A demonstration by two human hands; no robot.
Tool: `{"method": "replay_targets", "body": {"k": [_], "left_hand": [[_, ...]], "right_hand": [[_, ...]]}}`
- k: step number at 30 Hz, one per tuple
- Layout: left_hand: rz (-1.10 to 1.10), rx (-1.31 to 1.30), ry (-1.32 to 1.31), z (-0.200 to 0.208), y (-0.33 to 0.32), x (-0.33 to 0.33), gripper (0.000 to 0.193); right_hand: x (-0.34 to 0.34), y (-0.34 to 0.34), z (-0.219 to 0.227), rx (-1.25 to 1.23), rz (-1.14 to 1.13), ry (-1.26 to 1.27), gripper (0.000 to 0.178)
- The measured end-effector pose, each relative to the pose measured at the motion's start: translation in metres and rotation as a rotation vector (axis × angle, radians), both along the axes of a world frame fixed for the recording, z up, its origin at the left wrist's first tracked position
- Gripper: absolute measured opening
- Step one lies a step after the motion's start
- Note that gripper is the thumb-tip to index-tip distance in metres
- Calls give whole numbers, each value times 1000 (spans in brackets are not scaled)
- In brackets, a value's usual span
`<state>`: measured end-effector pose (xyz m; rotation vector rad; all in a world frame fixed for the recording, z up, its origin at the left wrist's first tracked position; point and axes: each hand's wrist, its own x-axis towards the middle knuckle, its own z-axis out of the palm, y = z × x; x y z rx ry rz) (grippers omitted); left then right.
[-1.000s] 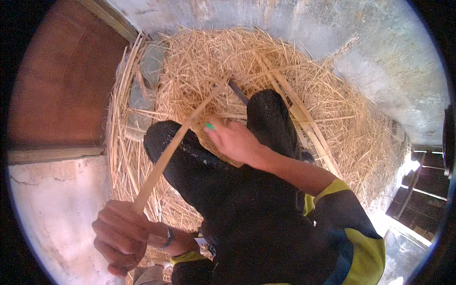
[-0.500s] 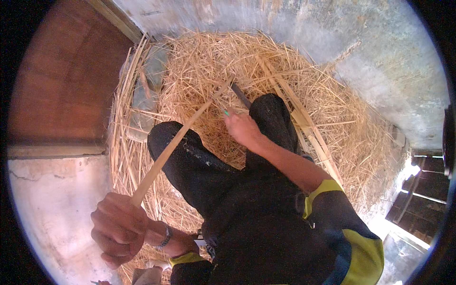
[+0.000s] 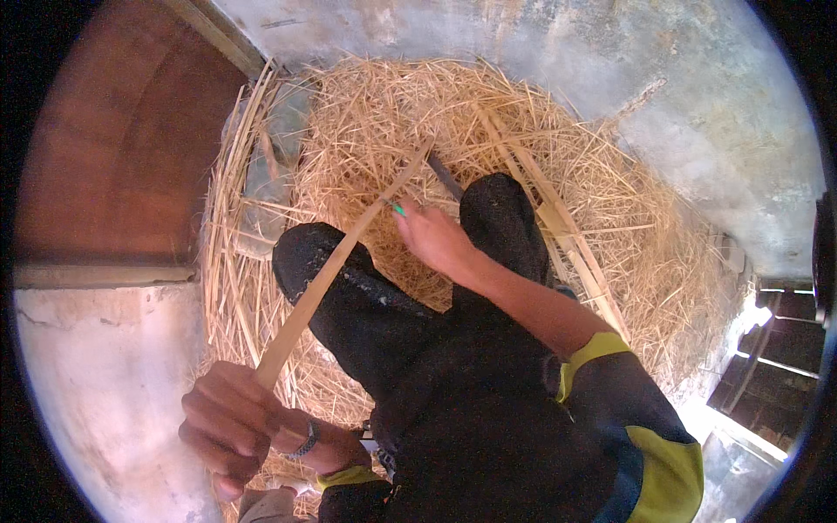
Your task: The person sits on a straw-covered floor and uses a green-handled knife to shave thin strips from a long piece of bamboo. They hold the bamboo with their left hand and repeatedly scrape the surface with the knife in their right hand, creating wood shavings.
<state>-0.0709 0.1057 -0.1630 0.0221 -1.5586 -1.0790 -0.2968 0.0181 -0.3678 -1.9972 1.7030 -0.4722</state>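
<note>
grey concrete floor (image 3: 697, 113) under heaped straw shavings (image 3: 375, 131), bamboo strips (image 3: 558, 227)

Rustic craft workspace: shavings pile (image 3: 558, 174) on concrete floor (image 3: 697, 96), split bamboo strips (image 3: 567, 235), wooden door (image 3: 113, 148).

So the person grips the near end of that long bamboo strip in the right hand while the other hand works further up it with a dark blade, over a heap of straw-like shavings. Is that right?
Not quite: the head view shows the left hand gripping the near end of the bamboo strip. The right hand is the one further up, with the dark blade, over the heap of shavings.
</note>
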Motion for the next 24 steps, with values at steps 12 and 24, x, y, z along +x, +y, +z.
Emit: {"method": "replay_targets", "body": {"k": [12, 24], "left_hand": [[84, 39, 36, -6, 1, 6, 26], [84, 34, 119, 24, 42, 11, 26]], "right_hand": [[-72, -30, -57, 220, -220, 262, 18], [-22, 34, 52, 55, 36, -427, 29]]}}
